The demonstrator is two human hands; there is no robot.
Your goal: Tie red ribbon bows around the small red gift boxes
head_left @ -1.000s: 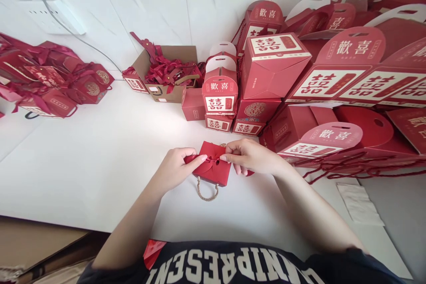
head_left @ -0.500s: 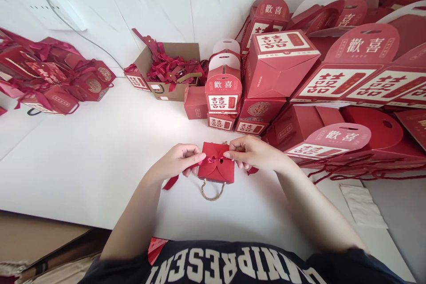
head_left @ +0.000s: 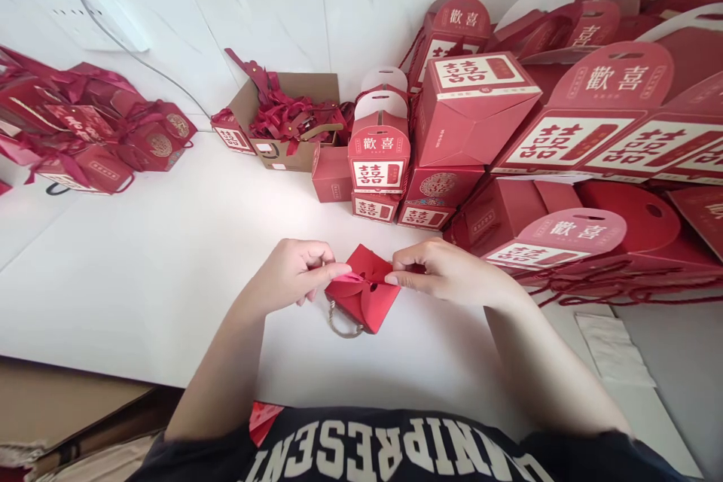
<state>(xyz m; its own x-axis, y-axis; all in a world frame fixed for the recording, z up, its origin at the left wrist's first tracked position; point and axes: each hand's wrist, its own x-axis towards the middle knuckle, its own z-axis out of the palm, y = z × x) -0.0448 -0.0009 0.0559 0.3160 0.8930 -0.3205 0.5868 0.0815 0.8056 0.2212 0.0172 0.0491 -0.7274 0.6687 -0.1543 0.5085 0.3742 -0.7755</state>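
A small red gift box with petal-shaped top flaps sits turned at an angle on the white table. Its beige rope handle hangs out at the near left side. A pink-red ribbon crosses the top, with a small knot or twist at the centre. My left hand pinches the ribbon's left part between thumb and finger. On the other side my right hand pinches at the box's right edge, where the ribbon's right part runs; the fingers hide most of that end.
A cardboard box of red ribbons stands against the wall. Stacked red gift boxes fill the back right. Finished-looking boxes with bows lie at the left. A white paper rests at the right.
The red gift box has turned clockwise, and its handle has swung left. My left hand holds the ribbon slightly higher, and my right hand has shifted a little to the right.
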